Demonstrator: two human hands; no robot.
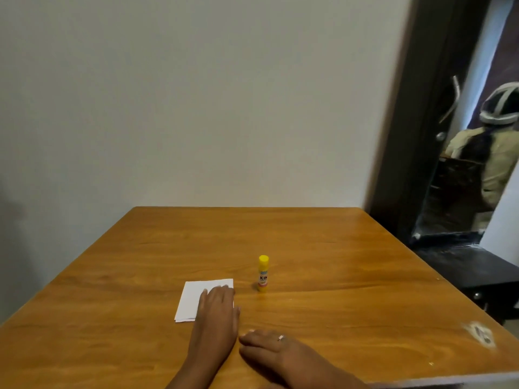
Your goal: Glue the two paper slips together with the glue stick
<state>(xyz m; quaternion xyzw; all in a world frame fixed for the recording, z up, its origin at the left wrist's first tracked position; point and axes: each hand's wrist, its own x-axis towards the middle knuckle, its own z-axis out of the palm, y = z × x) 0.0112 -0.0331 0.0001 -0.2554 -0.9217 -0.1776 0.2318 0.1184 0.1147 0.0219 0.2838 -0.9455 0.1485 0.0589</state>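
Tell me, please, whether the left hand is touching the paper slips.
Touching. The head view shows the left hand lying flat on top of the paper slips.

A wooden table bore paper and glue.
White paper slips lay flat near its front, seemingly stacked. A yellow glue stick stood upright just right of them, not touching, and a pale scuff marked the right corner.

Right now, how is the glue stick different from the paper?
The glue stick is yellow; the paper is white. The glue stick stands upright; the paper lies flat. No hand touches the glue stick; the left hand rests on the paper. Both sit on the wooden table.
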